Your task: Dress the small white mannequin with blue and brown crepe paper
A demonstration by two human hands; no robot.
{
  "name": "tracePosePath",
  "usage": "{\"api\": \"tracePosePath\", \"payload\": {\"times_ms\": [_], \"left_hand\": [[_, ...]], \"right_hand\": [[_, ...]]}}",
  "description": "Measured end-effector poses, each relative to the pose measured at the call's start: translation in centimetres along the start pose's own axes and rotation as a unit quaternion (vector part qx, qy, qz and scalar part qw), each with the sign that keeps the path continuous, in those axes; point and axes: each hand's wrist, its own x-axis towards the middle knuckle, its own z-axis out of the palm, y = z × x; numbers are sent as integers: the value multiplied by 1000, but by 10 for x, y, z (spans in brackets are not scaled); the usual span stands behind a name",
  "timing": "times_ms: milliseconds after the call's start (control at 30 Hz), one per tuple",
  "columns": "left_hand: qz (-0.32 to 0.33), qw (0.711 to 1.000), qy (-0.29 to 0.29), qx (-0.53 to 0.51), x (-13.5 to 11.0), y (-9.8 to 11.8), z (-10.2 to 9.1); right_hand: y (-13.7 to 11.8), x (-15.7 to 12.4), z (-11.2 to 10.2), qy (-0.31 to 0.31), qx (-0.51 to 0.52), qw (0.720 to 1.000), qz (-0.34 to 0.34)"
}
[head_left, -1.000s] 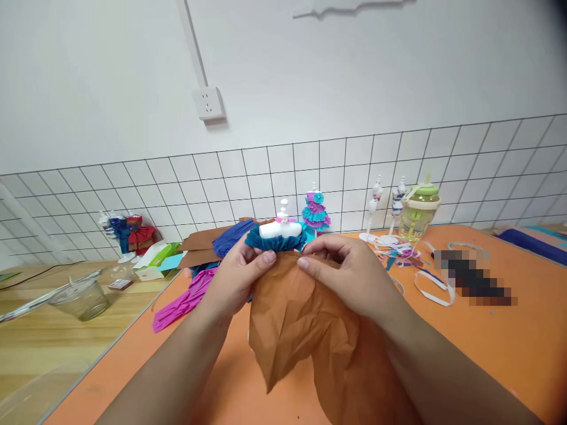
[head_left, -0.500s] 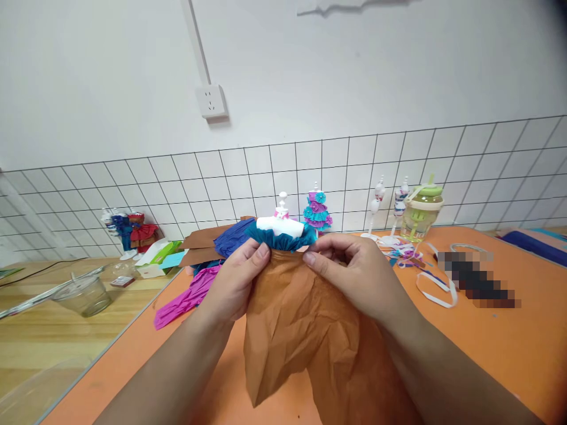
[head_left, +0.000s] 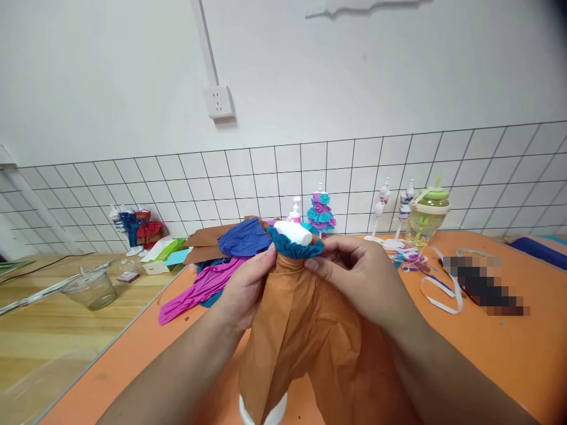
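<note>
A small white dress form (head_left: 297, 233) stands upright between my hands, its round base (head_left: 277, 409) partly showing under the paper. A gathered teal crepe paper ruffle (head_left: 295, 249) circles its upper part. Below the ruffle hangs a wide sheet of brown crepe paper (head_left: 305, 324), bunched at the top. My left hand (head_left: 248, 286) is closed on the left side of the brown paper, thumb by the ruffle's edge. On the other side, my right hand (head_left: 361, 274) pinches the paper just under the ruffle. Its rear fingers are partly hidden.
Blue crepe paper (head_left: 245, 236) and magenta crepe paper (head_left: 199, 292) lie to the left. Behind stands a purple and teal decorated form (head_left: 321, 212). At right are two white forms (head_left: 403, 209), a green-lidded bottle (head_left: 427, 218) and white ribbon (head_left: 443, 295). A plastic cup (head_left: 91, 289) lies left.
The dress form has turned and tilted slightly, and its white base now shows below the brown paper. Both hands keep their hold. The whole view has shifted a little.
</note>
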Motion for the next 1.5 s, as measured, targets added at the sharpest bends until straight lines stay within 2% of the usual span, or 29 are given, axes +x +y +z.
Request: {"api": "tracePosePath", "payload": {"times_ms": [133,233,400,500,567,633,733,833,967,1133,1333,1500], "left_hand": [[33,999,7,22,1,-1,1],[70,995,24,63,5,-2,-5],[179,956,125,196,12,-1,-27],[147,954,134,224,11,-1,-28],[128,965,98,208,9,-3,-24],[135,973,46,180,8,-4,-18],[149,975,7,166,8,-3,-13],[112,980,27,160,7,1,-12],[68,993,30,90,3,10,-10],[68,995,22,62,0,12,-9],[58,997,31,42,2,5,-6],[70,994,66,49,4,4,-6]], "right_hand": [[1,0,0,-38,-8,999,3],[3,1,1,-30,-4,1000,0],[8,2,6,-13,38,999,7],[10,2,10,-2,34,999,12],[11,2,11,11,32,999,8],[12,2,12,17,35,999,-3],[12,2,11,-5,32,999,-17],[10,2,8,-18,3,1000,-26],[5,1,2,-22,-12,1000,-16],[2,-2,4,-45,25,999,-2],[4,-2,6,-41,45,998,15],[1,-2,4,-30,69,997,-6]]}}
